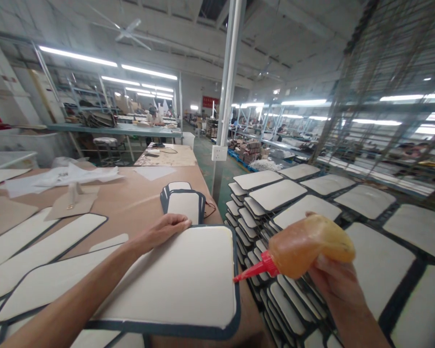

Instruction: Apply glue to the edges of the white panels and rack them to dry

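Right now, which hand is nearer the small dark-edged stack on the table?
Left hand, just in front of the stack; right hand, far to its right, holding the amber squeeze bottle.

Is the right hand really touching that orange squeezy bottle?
Touching. The head view shows the right hand holding up the orange bottle, with skin meeting the bottle's lower side and no gap between.

Right hand [334, 279] partly hidden behind the amber bottle [304, 246], and the red banner [210, 102] too small for reading.
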The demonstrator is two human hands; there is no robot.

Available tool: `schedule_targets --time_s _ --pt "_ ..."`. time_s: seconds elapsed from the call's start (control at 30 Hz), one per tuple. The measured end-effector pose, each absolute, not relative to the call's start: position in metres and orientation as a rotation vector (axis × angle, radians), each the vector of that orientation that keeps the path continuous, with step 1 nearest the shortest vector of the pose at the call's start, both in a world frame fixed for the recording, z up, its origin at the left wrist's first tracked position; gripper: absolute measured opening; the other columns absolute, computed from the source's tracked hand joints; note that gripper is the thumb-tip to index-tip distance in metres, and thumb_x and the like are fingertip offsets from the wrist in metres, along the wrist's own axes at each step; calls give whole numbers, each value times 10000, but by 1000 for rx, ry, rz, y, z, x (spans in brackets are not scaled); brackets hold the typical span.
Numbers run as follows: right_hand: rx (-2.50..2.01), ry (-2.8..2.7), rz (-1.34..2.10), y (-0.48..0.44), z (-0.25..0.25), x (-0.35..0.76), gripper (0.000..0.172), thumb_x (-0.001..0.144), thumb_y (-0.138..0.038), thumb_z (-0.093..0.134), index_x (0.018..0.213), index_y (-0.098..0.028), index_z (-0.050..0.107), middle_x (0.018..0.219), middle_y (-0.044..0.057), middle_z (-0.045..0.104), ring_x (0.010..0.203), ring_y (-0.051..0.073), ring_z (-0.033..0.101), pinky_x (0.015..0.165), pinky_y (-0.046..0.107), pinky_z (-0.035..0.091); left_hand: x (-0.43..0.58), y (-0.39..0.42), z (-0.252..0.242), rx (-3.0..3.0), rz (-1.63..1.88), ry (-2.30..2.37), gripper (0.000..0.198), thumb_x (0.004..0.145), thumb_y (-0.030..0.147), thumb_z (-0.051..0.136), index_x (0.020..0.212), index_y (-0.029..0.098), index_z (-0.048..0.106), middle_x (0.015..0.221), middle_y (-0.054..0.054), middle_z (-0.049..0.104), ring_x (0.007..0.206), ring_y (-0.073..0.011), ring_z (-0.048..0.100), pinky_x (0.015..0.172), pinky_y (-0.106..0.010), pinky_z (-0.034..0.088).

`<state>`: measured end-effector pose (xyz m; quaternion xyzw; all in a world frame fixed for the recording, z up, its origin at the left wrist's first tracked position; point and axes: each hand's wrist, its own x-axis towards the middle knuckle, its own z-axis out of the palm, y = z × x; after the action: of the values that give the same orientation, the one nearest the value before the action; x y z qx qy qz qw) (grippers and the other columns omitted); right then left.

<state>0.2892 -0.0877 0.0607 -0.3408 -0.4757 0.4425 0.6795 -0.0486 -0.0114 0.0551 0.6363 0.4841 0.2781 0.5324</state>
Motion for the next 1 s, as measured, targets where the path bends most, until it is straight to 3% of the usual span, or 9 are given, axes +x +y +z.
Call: schedule_targets --time_s 0.17,0.27,0.57,0.8,1.0 --pt "-754 -1038 999 -88 58 290 615 631 -278 778 1208 -319 570 1089 14 658 951 219 619 895 322 481 -53 -8 50 1453 686 1152 436 732 578 581 648 187 409 541 73 399 456 -72 334 415 -173 257" --pt "-717 -1017 1004 -87 56 289 613 616 -276 781 1195 -316 585 1016 17 672 866 206 632 824 301 514 -52 -7 51 1418 699 1167 448 708 585 604 643 185 412 535 73 415 446 -69 345 409 -170 262" --pt "-763 -1054 952 -89 57 289 641 627 -303 773 1230 -313 558 994 26 663 846 224 632 809 338 523 -58 -3 41 1276 795 1226 444 656 575 663 695 175 474 534 65 489 424 -77 415 418 -177 312" --pt "-728 -932 823 -89 45 290 615 621 -223 788 1200 -274 589 976 18 680 795 143 637 755 192 519 -63 -1 30 1221 888 1211 448 664 572 668 674 168 474 511 70 480 408 -58 385 400 -163 274" --pt "-802 -859 619 -95 42 283 649 629 -248 785 1238 -242 560 1086 51 649 928 200 618 801 278 521 -58 5 15 1078 993 1217 490 585 605 708 670 167 507 489 54 522 396 -70 421 390 -167 290"
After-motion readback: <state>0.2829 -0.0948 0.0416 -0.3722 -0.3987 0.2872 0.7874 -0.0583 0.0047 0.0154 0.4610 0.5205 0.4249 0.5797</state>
